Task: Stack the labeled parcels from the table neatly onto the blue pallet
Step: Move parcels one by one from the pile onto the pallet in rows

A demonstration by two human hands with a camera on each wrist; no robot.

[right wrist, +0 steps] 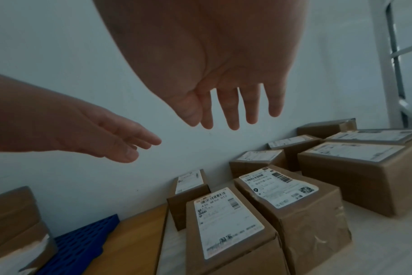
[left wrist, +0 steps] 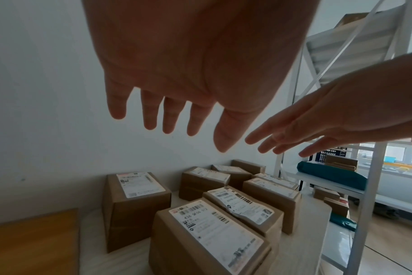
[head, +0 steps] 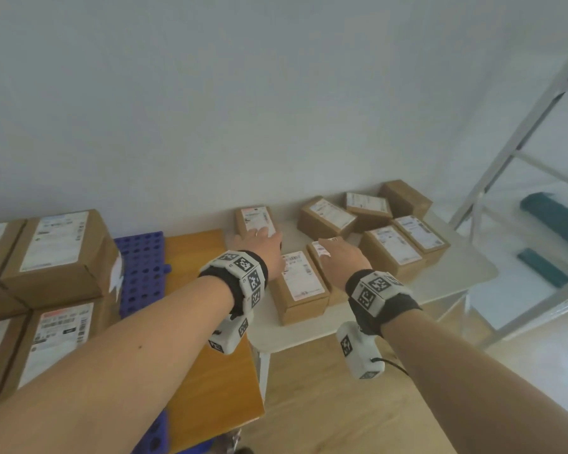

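Several brown labeled parcels sit on the white table point(head: 456, 283). My left hand point(head: 259, 244) hovers with straight, spread fingers point(left wrist: 151, 115) above the parcel by the wall point(head: 254, 221) point(left wrist: 134, 204) point(right wrist: 188, 188). My right hand point(head: 338, 257) reaches open over the two front parcels, the nearest one point(head: 300, 286) point(left wrist: 209, 234) point(right wrist: 226, 223) and its right neighbour point(left wrist: 245, 206) point(right wrist: 285, 193). Neither hand touches a parcel in the wrist views. The blue pallet point(head: 141, 270) point(right wrist: 82, 241) lies left, with larger parcels point(head: 59, 253) stacked on it.
An orange wooden surface point(head: 207, 355) lies between pallet and table. More parcels point(head: 397, 247) crowd the table's right part and back corner. A white metal shelf frame point(head: 522, 165) point(left wrist: 369, 204) stands to the right, holding teal packages point(left wrist: 329, 174). A white wall rises behind.
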